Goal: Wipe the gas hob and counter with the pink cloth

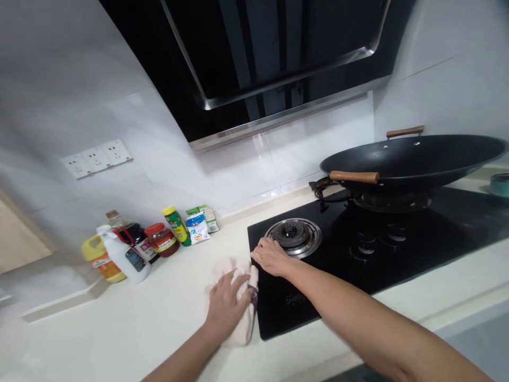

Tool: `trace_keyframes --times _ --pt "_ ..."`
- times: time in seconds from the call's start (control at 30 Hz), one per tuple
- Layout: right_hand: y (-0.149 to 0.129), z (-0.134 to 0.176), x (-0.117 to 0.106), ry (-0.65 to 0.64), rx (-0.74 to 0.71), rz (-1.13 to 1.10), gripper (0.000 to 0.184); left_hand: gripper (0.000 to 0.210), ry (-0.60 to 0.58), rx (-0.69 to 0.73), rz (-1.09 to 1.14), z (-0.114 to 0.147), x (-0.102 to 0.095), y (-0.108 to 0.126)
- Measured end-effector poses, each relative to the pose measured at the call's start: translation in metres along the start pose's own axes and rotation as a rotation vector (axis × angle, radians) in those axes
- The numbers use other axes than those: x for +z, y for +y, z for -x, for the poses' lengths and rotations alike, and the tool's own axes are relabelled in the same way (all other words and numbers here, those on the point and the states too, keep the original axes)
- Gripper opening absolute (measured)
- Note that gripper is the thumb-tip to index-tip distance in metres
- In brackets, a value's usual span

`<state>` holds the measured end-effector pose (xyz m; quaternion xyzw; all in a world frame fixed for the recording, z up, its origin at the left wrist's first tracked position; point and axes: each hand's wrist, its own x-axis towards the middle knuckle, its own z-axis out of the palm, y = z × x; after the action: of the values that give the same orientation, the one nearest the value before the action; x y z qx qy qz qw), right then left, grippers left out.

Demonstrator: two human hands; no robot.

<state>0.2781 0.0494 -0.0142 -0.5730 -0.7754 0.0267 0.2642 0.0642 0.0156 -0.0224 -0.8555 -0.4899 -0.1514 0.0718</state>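
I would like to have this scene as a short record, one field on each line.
Left hand: on the cloth
Right hand: at the stove, by its left burner
Cloth place: counter, beside the stove's left edge
Wok: above the stove's right part; wooden handles
Along the wall: bottles, jar, packets
Overhead: black hood

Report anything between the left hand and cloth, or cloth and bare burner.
Nothing visible separates the left hand and cloth. Between cloth and bare burner, the right hand is in the way, at the edge of the stove.
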Motion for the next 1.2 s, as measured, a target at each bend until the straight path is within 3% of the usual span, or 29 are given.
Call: trace_keyframes --times 0.23,0.33,0.43,0.53,0.67,0.83,1.2 --pt "0.002 0.003 0.001 -0.009 -0.017 -0.005 0.047 0.037 0.066 0.192 0.053 0.085 -0.019 -0.003" --pt "0.002 0.005 0.001 -0.018 -0.027 -0.004 0.047 0.037 0.117 0.193 0.044 0.102 -0.019 -0.01" --pt "0.002 0.006 0.001 -0.024 -0.029 -0.002 0.046 0.037 0.079 0.215 0.044 0.102 -0.024 -0.016" --pt "0.001 0.008 0.0 -0.026 -0.034 0.004 0.046 0.036 -0.006 0.179 0.047 0.089 -0.031 -0.023" --pt "-0.002 0.009 -0.001 -0.029 -0.04 0.014 0.045 0.036 -0.04 -0.005 0.04 0.059 -0.029 -0.036" --pt "-0.005 0.006 0.001 -0.024 -0.041 0.04 0.045 0.037 -0.07 -0.129 0.04 0.017 -0.017 -0.047" --pt "-0.001 0.0 0.003 -0.014 -0.042 0.012 0.042 0.042 -0.084 -0.259 0.001 -0.106 0.02 -0.04"
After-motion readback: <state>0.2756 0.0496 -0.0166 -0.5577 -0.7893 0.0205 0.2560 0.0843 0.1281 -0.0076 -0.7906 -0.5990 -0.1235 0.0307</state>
